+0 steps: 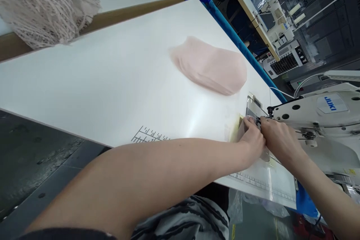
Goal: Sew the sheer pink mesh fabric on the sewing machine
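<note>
My left hand (253, 138) and my right hand (277, 137) meet side by side at the needle area of a white JUKI sewing machine (323, 114). Both hands have their fingers curled and pressed down on a small pale piece of fabric (240, 129) at the metal needle plate (253, 108). The fingertips touch the piece right in front of the presser foot. What lies under the palms is hidden. A stack of pink fabric pieces (209, 65) lies on the white table (98, 78), beyond my left hand.
A heap of pale lace (42, 5) lies at the far left on a wooden strip. A printed ruler scale (150, 135) marks the table's near edge. A blue rail (225, 22) borders the table's right side; other machines (281, 33) stand beyond it. Dark floor lies at left.
</note>
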A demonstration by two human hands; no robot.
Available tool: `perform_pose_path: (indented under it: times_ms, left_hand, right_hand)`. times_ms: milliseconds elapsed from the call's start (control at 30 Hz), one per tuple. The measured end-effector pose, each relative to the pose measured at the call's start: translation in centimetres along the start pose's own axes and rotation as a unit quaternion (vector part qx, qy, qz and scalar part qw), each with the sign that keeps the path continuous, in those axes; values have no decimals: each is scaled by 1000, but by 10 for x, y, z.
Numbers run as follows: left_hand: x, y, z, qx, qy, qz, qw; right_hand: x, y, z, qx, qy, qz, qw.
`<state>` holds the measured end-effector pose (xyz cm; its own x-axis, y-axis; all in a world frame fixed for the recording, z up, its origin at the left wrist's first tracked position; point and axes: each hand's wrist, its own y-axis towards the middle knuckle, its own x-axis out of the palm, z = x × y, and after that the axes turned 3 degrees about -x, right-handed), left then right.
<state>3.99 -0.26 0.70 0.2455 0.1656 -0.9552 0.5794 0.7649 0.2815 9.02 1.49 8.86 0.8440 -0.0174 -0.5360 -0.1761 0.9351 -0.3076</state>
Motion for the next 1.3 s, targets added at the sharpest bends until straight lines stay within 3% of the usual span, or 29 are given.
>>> perform_pose_path:
  times_ms: [300, 467, 967, 1167, 1300]
  left_hand:
    - [-6, 2, -1, -2, -22, 20, 1000]
    - [-5, 4, -1, 3, -10, 1, 1000]
    - [3, 4, 3, -19, -69, 70, 995]
    - [5, 7, 4, -27, -59, 28, 998]
    - [-6, 0, -5, -14, -57, 13, 998]
  right_hand:
    - [12, 1, 7, -21, -1, 16, 1000]
    - [11, 2, 4, -14, -11, 26, 999]
    - [15, 3, 3, -4, -64, 82, 995]
    - [9, -17, 11, 23, -41, 161, 986]
    - [23, -45, 13, 45, -21, 188, 981]
